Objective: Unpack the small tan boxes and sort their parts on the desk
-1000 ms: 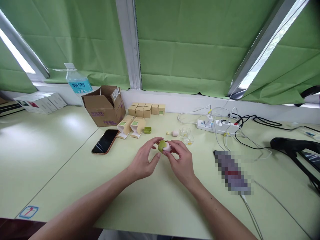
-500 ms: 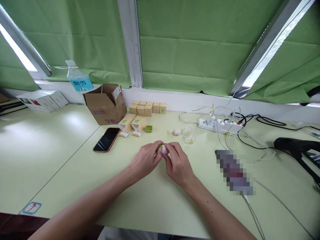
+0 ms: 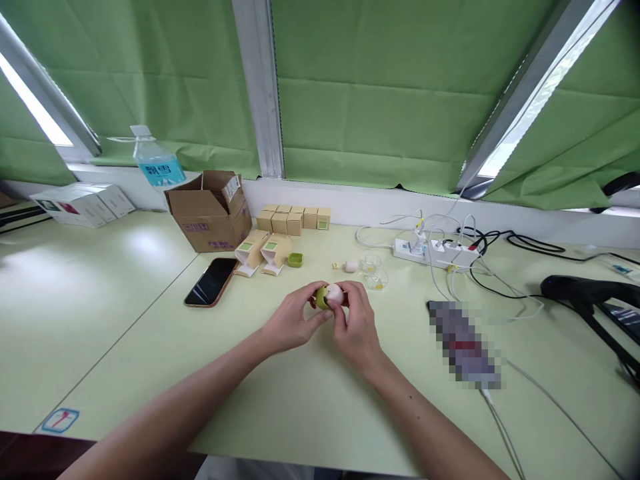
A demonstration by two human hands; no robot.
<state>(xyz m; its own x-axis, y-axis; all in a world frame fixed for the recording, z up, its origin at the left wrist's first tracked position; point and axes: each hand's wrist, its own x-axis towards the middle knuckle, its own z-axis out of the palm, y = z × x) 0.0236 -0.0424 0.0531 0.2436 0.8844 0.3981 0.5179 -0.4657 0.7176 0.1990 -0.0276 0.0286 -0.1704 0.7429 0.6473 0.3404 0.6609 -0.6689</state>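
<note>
Low over the table in the middle, my left hand [image 3: 289, 321] pinches a small green rounded piece [image 3: 321, 299] between thumb and fingers. My right hand [image 3: 359, 328] has its thumb and fingertips on a small whitish-pink rounded piece [image 3: 335, 294]. The two pieces touch side by side; whether they are joined I cannot tell. Beyond my hands lie a small pale pink cylinder [image 3: 351, 266], a tiny yellow piece [image 3: 335, 265] and clear plastic cups [image 3: 377, 280] with yellow bits in them. A little green square tray [image 3: 295, 261] stands to their left.
Two opened small cartons [image 3: 276, 252] and several closed ones [image 3: 287, 222] sit near the wall. Left of them are a brown cardboard box [image 3: 210, 223], a phone [image 3: 211, 283] and a bottle [image 3: 159, 163]. A power strip [image 3: 435, 253], cables and a blurred-out device [image 3: 465, 343] occupy the right.
Between my hands the pieces have turned, so more of the green piece shows beside the whitish-pink one. My fingers have shifted slightly; the view has moved a little.
</note>
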